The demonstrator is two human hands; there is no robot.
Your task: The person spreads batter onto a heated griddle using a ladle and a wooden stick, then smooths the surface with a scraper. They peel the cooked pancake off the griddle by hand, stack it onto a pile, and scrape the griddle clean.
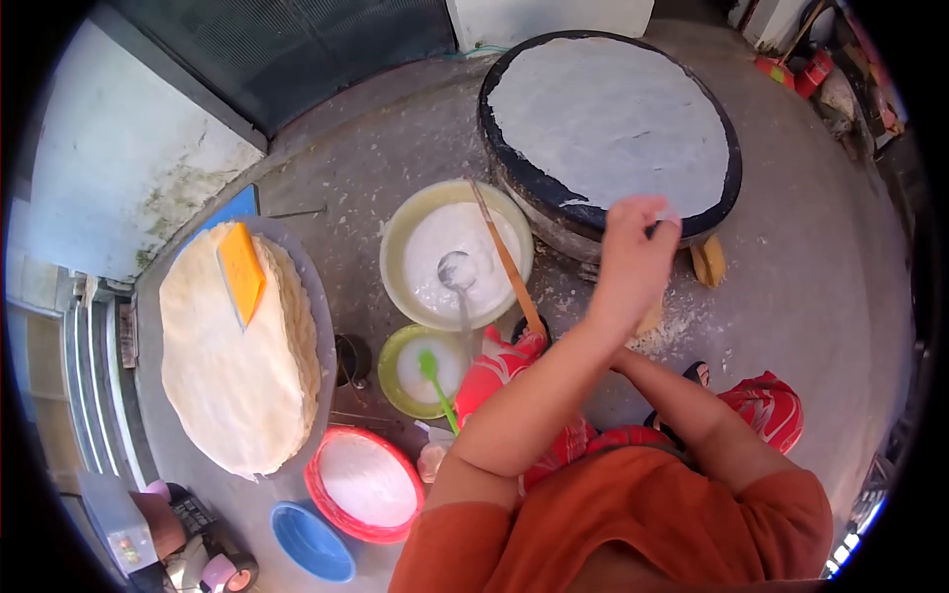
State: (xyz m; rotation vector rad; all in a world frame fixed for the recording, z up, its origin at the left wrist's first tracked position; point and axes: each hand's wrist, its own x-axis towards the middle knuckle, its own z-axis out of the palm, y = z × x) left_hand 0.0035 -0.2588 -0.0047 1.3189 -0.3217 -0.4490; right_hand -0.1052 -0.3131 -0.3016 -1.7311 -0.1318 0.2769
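My left hand [638,242] is closed in a pinch at the near edge of a round black griddle [732,183]. A thin white sheet [608,119] covers most of the griddle top, and its whitish edge shows at my fingertips. My right forearm passes beneath my left one, which hides my right hand. Left of the griddle, a large bowl [392,247] of white batter holds a metal ladle [457,272], with a wooden stick [506,252] across its rim. A smaller green bowl [390,381] contains white liquid and a green-handled brush [430,368].
At left, a yellow scraper [242,272] lies on a tall stack of pale round sheets [227,366]. Nearer are a red basin [321,484] with white contents and a blue basin [314,542]. Wood pieces [708,262] lie beneath the griddle's near edge. A wall stands at upper left.
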